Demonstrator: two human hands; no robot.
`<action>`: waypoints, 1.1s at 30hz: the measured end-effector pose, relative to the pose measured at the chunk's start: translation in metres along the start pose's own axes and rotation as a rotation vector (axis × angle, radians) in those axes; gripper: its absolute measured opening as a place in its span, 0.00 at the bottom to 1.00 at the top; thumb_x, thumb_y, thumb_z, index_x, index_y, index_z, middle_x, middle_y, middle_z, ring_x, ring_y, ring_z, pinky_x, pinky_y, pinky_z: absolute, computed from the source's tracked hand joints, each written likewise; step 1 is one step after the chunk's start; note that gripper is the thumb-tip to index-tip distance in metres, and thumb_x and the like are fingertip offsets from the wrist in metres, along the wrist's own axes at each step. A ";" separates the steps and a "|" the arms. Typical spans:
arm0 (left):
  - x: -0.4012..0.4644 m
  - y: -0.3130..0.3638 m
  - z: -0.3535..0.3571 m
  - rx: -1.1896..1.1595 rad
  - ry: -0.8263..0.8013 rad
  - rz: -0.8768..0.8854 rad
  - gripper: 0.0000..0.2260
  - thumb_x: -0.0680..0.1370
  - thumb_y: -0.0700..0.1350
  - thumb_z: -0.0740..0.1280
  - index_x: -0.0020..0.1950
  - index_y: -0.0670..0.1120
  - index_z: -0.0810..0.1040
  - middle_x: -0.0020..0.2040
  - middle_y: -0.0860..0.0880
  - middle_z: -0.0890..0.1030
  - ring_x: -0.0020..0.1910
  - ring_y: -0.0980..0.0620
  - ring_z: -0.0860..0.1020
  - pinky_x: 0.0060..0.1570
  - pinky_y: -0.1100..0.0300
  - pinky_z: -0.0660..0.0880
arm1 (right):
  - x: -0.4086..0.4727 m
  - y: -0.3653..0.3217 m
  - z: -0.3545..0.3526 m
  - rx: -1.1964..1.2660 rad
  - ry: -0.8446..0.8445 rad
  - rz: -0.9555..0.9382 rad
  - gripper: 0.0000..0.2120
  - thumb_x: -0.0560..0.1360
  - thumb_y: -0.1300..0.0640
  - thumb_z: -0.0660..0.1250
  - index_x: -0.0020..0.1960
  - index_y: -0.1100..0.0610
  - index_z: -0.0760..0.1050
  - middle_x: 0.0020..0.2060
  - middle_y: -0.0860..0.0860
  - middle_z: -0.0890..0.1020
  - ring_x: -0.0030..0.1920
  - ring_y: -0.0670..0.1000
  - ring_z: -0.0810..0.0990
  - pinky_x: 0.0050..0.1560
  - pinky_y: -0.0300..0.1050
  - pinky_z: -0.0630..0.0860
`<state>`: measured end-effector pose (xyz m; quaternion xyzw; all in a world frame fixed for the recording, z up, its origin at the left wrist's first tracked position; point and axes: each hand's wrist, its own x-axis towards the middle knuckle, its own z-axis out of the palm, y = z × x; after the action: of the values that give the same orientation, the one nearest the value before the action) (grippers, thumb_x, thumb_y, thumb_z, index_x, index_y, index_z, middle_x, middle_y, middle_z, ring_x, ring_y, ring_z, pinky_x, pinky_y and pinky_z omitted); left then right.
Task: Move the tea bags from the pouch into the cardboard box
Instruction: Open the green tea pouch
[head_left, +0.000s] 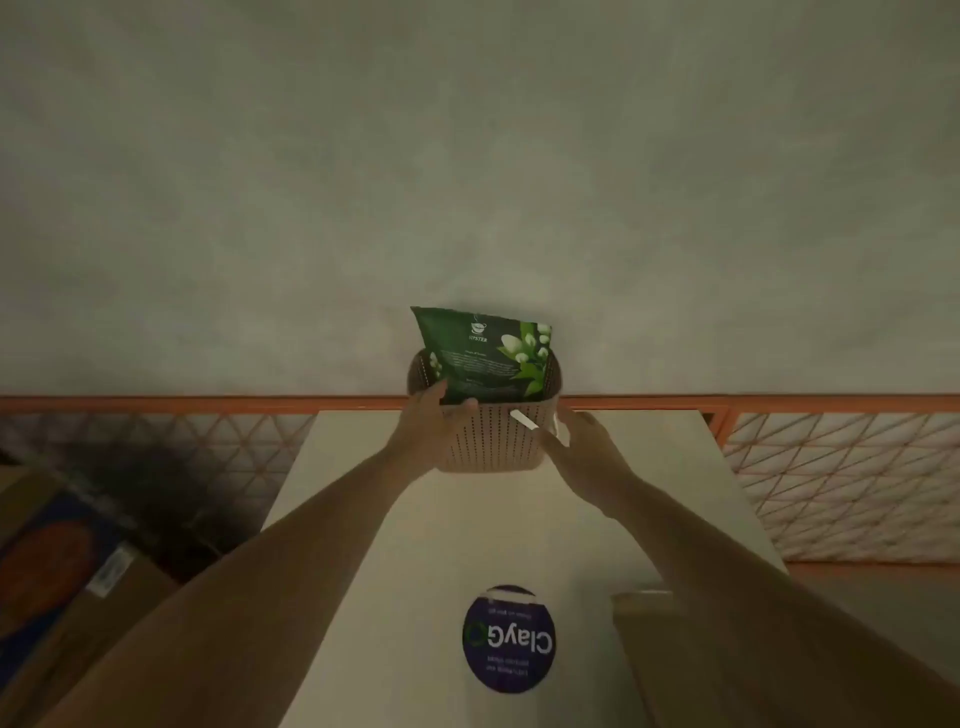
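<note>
Grey-green plaster wall is filling the upper half of the view, with an orange rail and orange lattice panels running across below it. Against the rail a pale desk is stretching toward the viewer, carrying a round dark sticker with upside-down lettering near its front edge.

At the far end of the desk a perforated beige basket is standing upright. A green tea pouch, printed with white flowers and a cup logo, is standing in it, leaning a little to the left and rising well above the rim. A small white tag is lying slanted on the front rim of the basket.

Both bare arms are reaching forward. The left hand is holding the basket's left side, its thumb curling over the rim and touching the lower edge of the pouch. The right hand is lying with relaxed, fairly straight fingers against the basket's right side; whether it is gripping cannot be told.

A brown cardboard box is showing at the desk's near right, partly hidden by the right forearm. More cartons are lying at lower left.
</note>
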<state>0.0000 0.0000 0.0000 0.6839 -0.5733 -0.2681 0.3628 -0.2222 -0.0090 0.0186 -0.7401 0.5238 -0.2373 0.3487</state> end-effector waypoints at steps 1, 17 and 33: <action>0.009 -0.002 0.000 -0.004 0.009 -0.017 0.36 0.69 0.76 0.61 0.68 0.54 0.76 0.66 0.48 0.78 0.65 0.46 0.76 0.62 0.42 0.77 | 0.008 0.000 0.003 0.012 0.013 -0.008 0.19 0.82 0.52 0.59 0.72 0.52 0.67 0.67 0.54 0.72 0.69 0.54 0.67 0.57 0.42 0.65; 0.107 -0.014 -0.016 -0.360 0.114 -0.235 0.56 0.70 0.45 0.80 0.82 0.42 0.40 0.80 0.44 0.62 0.78 0.44 0.63 0.76 0.43 0.61 | 0.117 0.006 0.025 0.265 0.201 0.029 0.31 0.74 0.61 0.69 0.73 0.48 0.62 0.61 0.47 0.76 0.61 0.49 0.75 0.48 0.42 0.77; 0.134 -0.029 -0.020 -0.448 0.093 -0.188 0.45 0.53 0.65 0.82 0.63 0.41 0.78 0.57 0.46 0.85 0.57 0.45 0.84 0.55 0.46 0.83 | 0.150 0.005 0.021 0.161 0.141 0.183 0.09 0.75 0.51 0.71 0.42 0.57 0.77 0.42 0.55 0.84 0.45 0.56 0.83 0.48 0.56 0.82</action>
<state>0.0592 -0.1252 -0.0045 0.6483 -0.4161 -0.3894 0.5049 -0.1599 -0.1460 -0.0009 -0.6401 0.5917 -0.2973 0.3896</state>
